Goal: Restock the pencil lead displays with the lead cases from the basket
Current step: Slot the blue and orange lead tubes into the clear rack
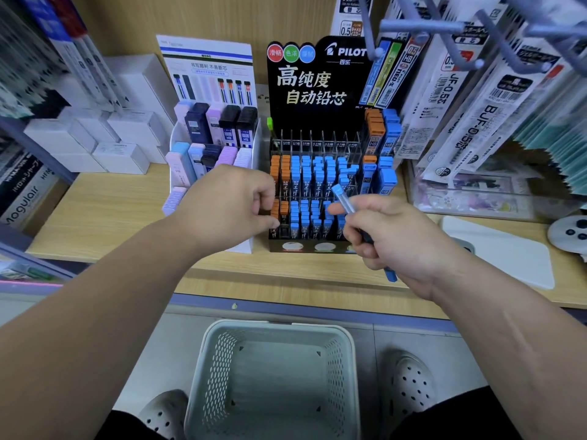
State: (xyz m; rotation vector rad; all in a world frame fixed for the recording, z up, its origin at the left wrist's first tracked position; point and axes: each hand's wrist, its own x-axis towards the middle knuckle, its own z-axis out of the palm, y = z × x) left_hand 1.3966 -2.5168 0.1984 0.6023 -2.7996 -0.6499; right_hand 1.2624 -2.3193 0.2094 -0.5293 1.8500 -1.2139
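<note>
- Rack, white, left on the shelf: pastel lead cases.
- left hand: fingers curled at orange-capped cases in black Pilot display; can't tell if it grips 1.
- right hand: grips blue-capped case, cap up, just before that display.
- basket: floor, below the shelf.

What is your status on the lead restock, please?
Right hand holds blue-capped lead cases. Left hand at the orange-capped cases, grip unclear. No cases visible in basket. Nothing blocking.
</note>
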